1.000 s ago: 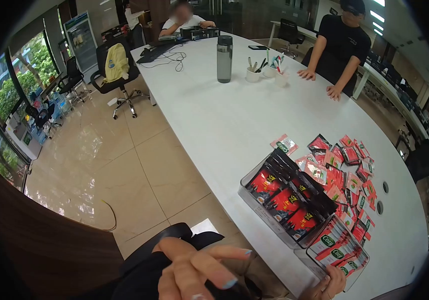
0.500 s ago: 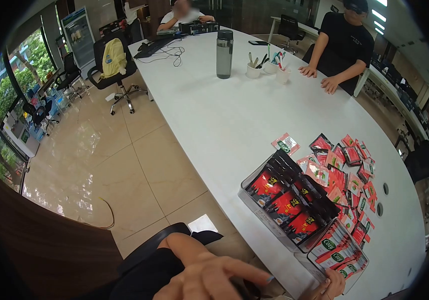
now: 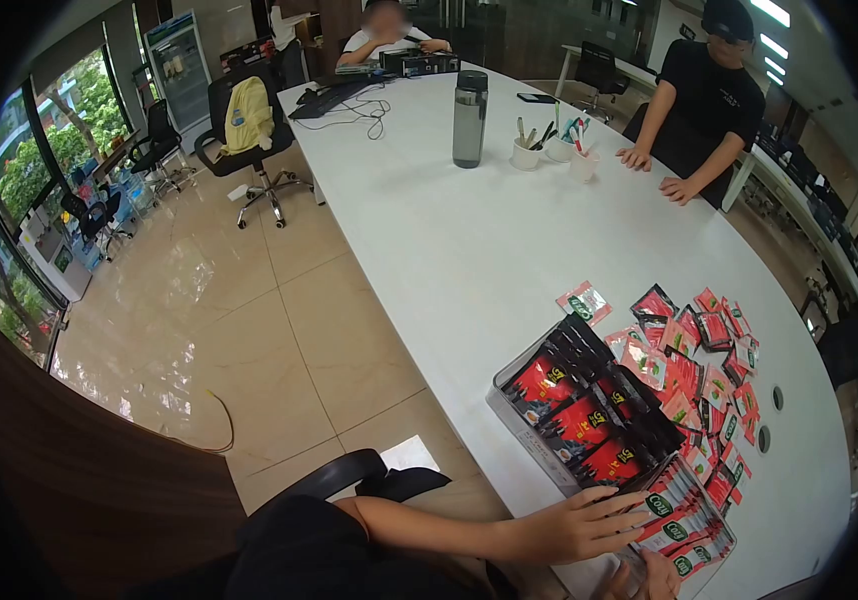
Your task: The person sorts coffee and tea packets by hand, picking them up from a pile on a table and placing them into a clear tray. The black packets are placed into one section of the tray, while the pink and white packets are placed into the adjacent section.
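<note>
My left hand (image 3: 584, 528) stretches in from the left with fingers extended, open. Its fingertips lie at the left edge of a small clear box (image 3: 715, 572) that holds a row of Cozy sachets (image 3: 678, 530). At the near side of that box, my right hand (image 3: 657, 578) has its fingers curled on the edge, with the lower part of the hand cut off by the frame. Just beyond stands a larger clear box (image 3: 526, 437) packed with black-and-red coffee sachets (image 3: 581, 422).
Loose red, pink and black sachets (image 3: 684, 370) lie heaped right of the boxes. Farther back are a water bottle (image 3: 470, 120), cups of pens (image 3: 526, 154) and a phone (image 3: 537, 98). One person (image 3: 704, 110) leans on the table's right side; another (image 3: 389, 40) sits at the far end.
My left hand has swung right and away from me, from beside the table to the small box's edge. My right hand stays at that box. The view has shifted slightly.
</note>
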{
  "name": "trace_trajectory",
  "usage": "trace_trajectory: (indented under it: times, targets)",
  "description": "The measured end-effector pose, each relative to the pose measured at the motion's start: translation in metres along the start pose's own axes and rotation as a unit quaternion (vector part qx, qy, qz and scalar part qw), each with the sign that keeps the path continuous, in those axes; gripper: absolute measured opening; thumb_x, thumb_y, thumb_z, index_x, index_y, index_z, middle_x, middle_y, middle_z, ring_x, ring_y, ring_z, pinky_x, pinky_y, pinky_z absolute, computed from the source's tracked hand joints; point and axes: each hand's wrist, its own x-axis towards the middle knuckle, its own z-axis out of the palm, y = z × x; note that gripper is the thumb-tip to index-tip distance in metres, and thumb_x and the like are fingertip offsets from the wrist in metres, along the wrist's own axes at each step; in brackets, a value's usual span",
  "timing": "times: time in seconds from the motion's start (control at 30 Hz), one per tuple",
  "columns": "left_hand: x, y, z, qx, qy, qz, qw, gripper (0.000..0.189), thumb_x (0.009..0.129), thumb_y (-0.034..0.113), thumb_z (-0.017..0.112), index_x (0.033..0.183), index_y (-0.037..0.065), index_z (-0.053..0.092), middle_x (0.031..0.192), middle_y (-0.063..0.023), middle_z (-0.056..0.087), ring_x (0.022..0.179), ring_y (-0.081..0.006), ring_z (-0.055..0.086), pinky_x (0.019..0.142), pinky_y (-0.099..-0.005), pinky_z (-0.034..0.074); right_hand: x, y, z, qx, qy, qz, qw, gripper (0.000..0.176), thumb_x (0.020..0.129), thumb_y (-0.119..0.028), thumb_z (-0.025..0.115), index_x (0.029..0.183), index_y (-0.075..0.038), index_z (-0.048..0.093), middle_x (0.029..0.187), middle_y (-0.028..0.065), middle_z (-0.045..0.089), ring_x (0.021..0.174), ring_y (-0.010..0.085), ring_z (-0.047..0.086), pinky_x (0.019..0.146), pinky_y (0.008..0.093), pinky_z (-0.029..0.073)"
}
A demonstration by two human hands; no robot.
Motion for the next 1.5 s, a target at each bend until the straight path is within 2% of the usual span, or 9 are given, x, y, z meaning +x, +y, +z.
trace_trajectory:
  times: [0.23, 0.37, 0.4, 0.53, 0.87, 1.13, 1.27, 1.37, 1.5]
  targets:
    - [0.004, 0.001, -0.009, -0.011, -0.031, -0.010, 0.999, 0.035, 0.090, 0.017, 0.051, 0.124, 0.012, 0.057, 0.135, -0.0007, 0.053, 0.132, -0.0205, 0.045, 0.107, -0.0373, 0.029, -0.002, 0.007, -0.009, 0.060, -0.115, 0.080, 0.988, 0.021, 0.080, -0.020, 0.069, 0.100, -0.013, 0.068, 0.094, 0.0080, 0.065, 0.084, 0.0290, 0.061, 0.073, 0.0445, 0.047]
    - [0.006, 0.002, -0.012, 0.002, -0.045, -0.006, 0.999, 0.036, 0.089, 0.018, 0.052, 0.123, 0.011, 0.056, 0.133, -0.0029, 0.052, 0.135, -0.0210, 0.040, 0.108, -0.0388, 0.026, -0.009, -0.013, 0.001, 0.064, 0.011, 0.175, 0.982, 0.015, 0.079, -0.013, 0.065, 0.092, -0.005, 0.065, 0.087, 0.0075, 0.065, 0.090, 0.0276, 0.057, 0.091, 0.0392, 0.034]
    - [0.006, 0.002, -0.013, 0.013, -0.054, -0.006, 0.998, 0.036, 0.089, 0.020, 0.053, 0.124, 0.013, 0.056, 0.134, -0.0014, 0.051, 0.135, -0.0203, 0.040, 0.108, -0.0383, 0.026, -0.008, -0.012, 0.003, 0.066, 0.031, 0.155, 0.985, 0.023, 0.069, -0.008, 0.070, 0.092, -0.006, 0.065, 0.084, 0.0066, 0.064, 0.088, 0.0262, 0.056, 0.089, 0.0381, 0.033]
    - [0.010, 0.002, -0.017, 0.025, -0.070, -0.011, 0.997, 0.037, 0.086, 0.029, 0.066, 0.121, 0.018, 0.061, 0.130, 0.0046, 0.056, 0.129, -0.0171, 0.047, 0.105, -0.0358, 0.027, -0.007, -0.012, 0.001, 0.057, 0.024, 0.158, 0.986, 0.021, 0.071, -0.010, 0.070, 0.092, -0.008, 0.065, 0.083, 0.0057, 0.063, 0.087, 0.0255, 0.056, 0.088, 0.0383, 0.033]
    - [0.013, 0.001, -0.019, 0.017, -0.068, -0.018, 0.997, 0.034, 0.084, 0.027, 0.069, 0.117, 0.018, 0.064, 0.125, 0.0049, 0.059, 0.128, -0.0183, 0.048, 0.103, -0.0360, 0.028, -0.011, 0.000, -0.020, 0.179, 0.032, 0.139, 0.973, 0.021, 0.081, -0.017, 0.065, 0.096, -0.002, 0.064, 0.095, 0.0121, 0.065, 0.094, 0.0303, 0.057, 0.091, 0.0431, 0.040]
    - [0.012, -0.002, -0.016, 0.013, -0.068, -0.009, 0.998, 0.036, 0.081, 0.027, 0.071, 0.115, 0.018, 0.066, 0.118, 0.0052, 0.061, 0.126, -0.0192, 0.051, 0.101, -0.0376, 0.027, 0.072, 0.080, -0.068, 0.078, 0.029, 0.117, 0.990, 0.021, 0.077, -0.003, 0.065, 0.097, 0.001, 0.063, 0.099, 0.0136, 0.064, 0.096, 0.0306, 0.058, 0.090, 0.0399, 0.042]
    - [0.013, 0.000, -0.015, 0.004, -0.067, -0.013, 0.998, 0.036, 0.082, 0.027, 0.070, 0.117, 0.017, 0.065, 0.115, 0.0046, 0.062, 0.126, -0.0196, 0.051, 0.100, -0.0376, 0.028, 0.105, 0.152, -0.040, 0.135, -0.060, 0.170, 0.974, 0.024, 0.079, -0.012, 0.070, 0.100, -0.001, 0.063, 0.101, 0.0124, 0.065, 0.094, 0.0261, 0.058, 0.087, 0.0347, 0.043]
    - [0.011, -0.002, -0.017, 0.006, -0.079, -0.006, 0.997, 0.036, 0.083, 0.026, 0.070, 0.117, 0.017, 0.065, 0.115, 0.0046, 0.062, 0.126, -0.0197, 0.051, 0.100, -0.0377, 0.028, 0.120, 0.189, -0.013, 0.210, -0.262, 0.223, 0.915, 0.034, 0.079, -0.015, 0.071, 0.110, -0.002, 0.063, 0.116, 0.0144, 0.063, 0.107, 0.0281, 0.057, 0.095, 0.0371, 0.042]
    - [0.011, -0.002, -0.016, 0.006, -0.084, -0.004, 0.996, 0.036, 0.083, 0.027, 0.070, 0.117, 0.017, 0.065, 0.114, 0.0045, 0.062, 0.125, -0.0195, 0.051, 0.101, -0.0380, 0.028, 0.114, 0.225, 0.035, 0.198, -0.305, 0.126, 0.923, 0.052, 0.079, -0.020, 0.072, 0.127, -0.007, 0.055, 0.141, 0.0180, 0.046, 0.131, 0.0317, 0.042, 0.108, 0.0405, 0.034]
